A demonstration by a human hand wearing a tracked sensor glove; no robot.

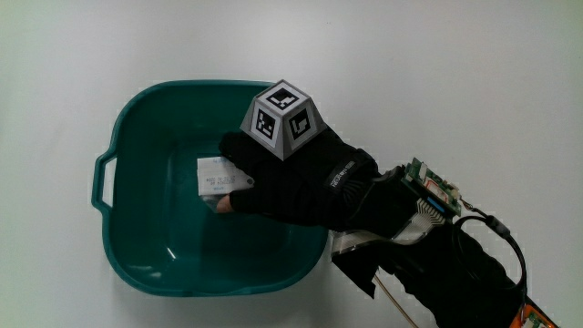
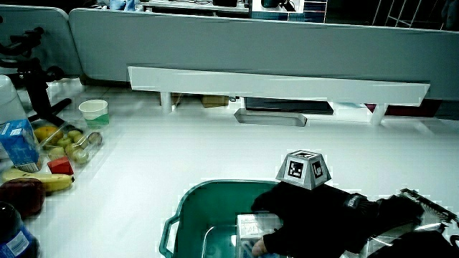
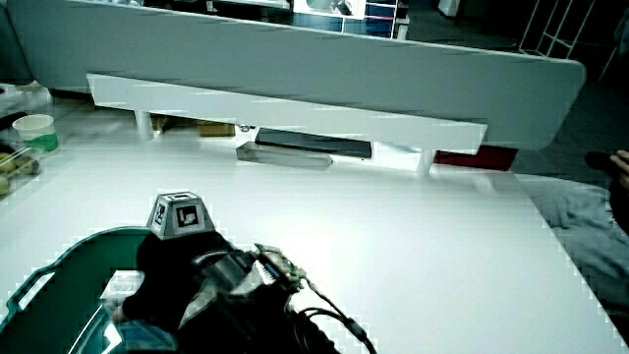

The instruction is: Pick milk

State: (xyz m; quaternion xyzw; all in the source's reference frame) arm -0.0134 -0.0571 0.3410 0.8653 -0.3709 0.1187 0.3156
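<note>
A white milk carton (image 1: 212, 175) lies inside a teal basin (image 1: 137, 105) on the white table. The hand (image 1: 232, 173), in a black glove with a patterned cube (image 1: 282, 118) on its back, reaches into the basin over the carton. Its fingers curl around the carton, fingertips on the edge farther from the person and the thumb on the nearer edge. Part of the carton is hidden under the palm. In both side views the carton (image 2: 251, 224) (image 3: 120, 285) shows in the basin (image 2: 193, 197) (image 3: 59, 258) under the hand (image 2: 301, 211) (image 3: 167, 270).
In a side view a blue carton (image 2: 18, 143), bananas (image 2: 36, 179), a red fruit (image 2: 21, 193), a clear tray of small fruit (image 2: 72, 143) and a white cup (image 2: 93, 110) stand near the table's edge. A low partition (image 2: 287, 82) runs along the table.
</note>
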